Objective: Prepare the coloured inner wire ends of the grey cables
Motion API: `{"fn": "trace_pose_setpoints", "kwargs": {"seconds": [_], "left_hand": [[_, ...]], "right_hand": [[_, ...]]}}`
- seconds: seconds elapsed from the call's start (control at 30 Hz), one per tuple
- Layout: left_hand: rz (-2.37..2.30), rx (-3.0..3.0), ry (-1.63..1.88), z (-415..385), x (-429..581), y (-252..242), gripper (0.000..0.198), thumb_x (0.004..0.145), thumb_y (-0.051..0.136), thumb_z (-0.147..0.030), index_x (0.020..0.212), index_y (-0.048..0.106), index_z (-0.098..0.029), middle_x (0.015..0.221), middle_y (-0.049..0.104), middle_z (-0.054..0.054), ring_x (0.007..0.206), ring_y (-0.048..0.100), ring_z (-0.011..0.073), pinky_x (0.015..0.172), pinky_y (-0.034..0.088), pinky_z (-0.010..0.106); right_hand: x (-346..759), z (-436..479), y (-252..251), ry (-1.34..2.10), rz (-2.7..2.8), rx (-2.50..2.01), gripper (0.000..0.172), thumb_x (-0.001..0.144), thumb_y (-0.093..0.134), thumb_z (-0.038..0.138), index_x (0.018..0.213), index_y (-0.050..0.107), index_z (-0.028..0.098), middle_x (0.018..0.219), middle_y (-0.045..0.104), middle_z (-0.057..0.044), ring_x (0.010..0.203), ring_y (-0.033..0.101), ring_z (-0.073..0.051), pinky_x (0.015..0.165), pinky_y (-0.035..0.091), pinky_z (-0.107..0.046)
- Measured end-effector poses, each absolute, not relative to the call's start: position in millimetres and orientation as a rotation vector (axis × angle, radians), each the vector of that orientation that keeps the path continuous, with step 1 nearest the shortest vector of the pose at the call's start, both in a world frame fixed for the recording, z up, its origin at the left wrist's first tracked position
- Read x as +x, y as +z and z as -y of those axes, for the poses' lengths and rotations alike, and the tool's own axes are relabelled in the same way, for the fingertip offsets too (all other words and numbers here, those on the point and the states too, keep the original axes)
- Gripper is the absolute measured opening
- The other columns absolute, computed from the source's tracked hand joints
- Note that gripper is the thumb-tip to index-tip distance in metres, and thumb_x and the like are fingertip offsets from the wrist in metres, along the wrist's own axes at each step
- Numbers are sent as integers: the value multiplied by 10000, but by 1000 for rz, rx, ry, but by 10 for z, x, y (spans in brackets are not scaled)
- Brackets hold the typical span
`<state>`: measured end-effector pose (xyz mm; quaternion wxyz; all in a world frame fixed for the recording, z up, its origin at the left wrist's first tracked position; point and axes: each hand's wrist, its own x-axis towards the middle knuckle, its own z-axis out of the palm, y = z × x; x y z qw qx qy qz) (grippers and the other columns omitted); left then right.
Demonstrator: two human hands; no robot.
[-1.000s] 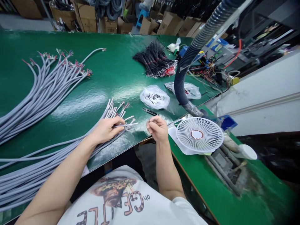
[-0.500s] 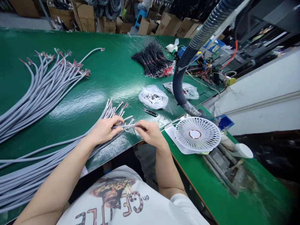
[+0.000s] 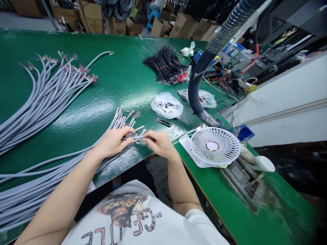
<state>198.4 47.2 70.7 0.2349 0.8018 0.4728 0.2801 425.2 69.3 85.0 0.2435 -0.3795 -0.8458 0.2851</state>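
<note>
A bundle of grey cables (image 3: pixel 38 185) runs across the green table (image 3: pixel 112 78) toward me, its stripped ends fanned out near the front edge. My left hand (image 3: pixel 114 141) presses on those ends and pinches one grey cable. My right hand (image 3: pixel 159 144) is closed in a pinch at that cable's bared wire tips (image 3: pixel 140 137), touching them. Whatever small part sits between its fingers is too tiny to make out.
A second pile of grey cables (image 3: pixel 38 98) lies at the left. Black wires with red ends (image 3: pixel 168 66), two plastic bags of small parts (image 3: pixel 167 105), and tweezers (image 3: pixel 163 121) lie ahead. A white fan (image 3: pixel 214 146) and a ribbed hose (image 3: pixel 204 68) stand at the right.
My right hand moved left from in front of me to the cable tips held by my left hand. The left hand stayed on the cable ends.
</note>
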Motion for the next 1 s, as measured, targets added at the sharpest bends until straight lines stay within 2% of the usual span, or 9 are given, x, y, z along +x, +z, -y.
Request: {"fn": "trace_pose_setpoints", "kwargs": {"seconds": [0.4,0.67,1.0], "left_hand": [[-1289,2200,775,-468,1978,704,226,879,540,-385,1029,558,-218,709,619,-45,588,558,110,605,387,211],[-1276,2199,754,-469,1988,691,207,879,529,-369,1019,553,-218,718,619,-40,608,569,110,600,389,211],[-1290,2174,795,-467,1980,692,198,876,545,-379,971,545,-205,725,619,-35,613,562,112,607,391,211]], "right_hand": [[4238,-729,826,804,2279,-1027,117,860,545,207,788,634,183,641,580,18,552,462,-89,567,353,-202],[4135,-752,736,1040,2040,-943,112,820,590,246,743,629,175,702,636,-7,550,497,-89,550,397,-209],[4274,-726,753,875,2162,-1032,112,850,567,236,793,641,176,660,597,4,545,483,-93,557,380,-212]]}}
